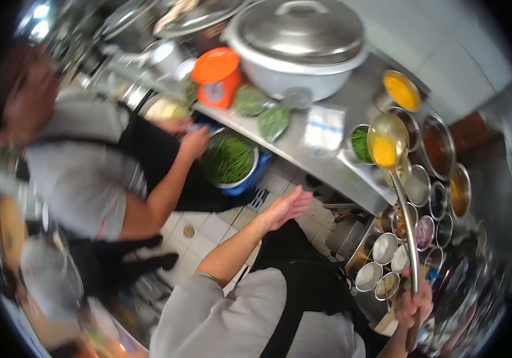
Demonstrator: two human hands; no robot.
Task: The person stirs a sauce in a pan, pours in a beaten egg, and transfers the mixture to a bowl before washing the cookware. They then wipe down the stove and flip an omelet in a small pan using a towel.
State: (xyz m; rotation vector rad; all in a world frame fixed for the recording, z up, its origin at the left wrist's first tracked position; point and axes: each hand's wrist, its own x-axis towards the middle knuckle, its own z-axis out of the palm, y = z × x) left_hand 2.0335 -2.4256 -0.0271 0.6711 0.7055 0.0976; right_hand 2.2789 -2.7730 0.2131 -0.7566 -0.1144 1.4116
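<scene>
My right hand (414,305) is wrapped round the handle of a long metal ladle (408,224). The ladle's bowl, with a bright yellow liquid (384,151) in it, is over the far group of metal containers. Close by are a container of chopped greens (360,143) and a tilted-looking one of yellow contents (402,90). My left hand (290,208) hangs in front of my apron, palm up, its fingers stretched out and holding nothing. The steel counter's edge is beyond it.
A co-worker (88,161) stands at left, hands near a bowl of green beans (232,160). A large lidded rice cooker (297,48), an orange scale (215,76) and bagged greens (274,123) are on the counter (327,158). Several small ingredient tubs (368,276) line the right side.
</scene>
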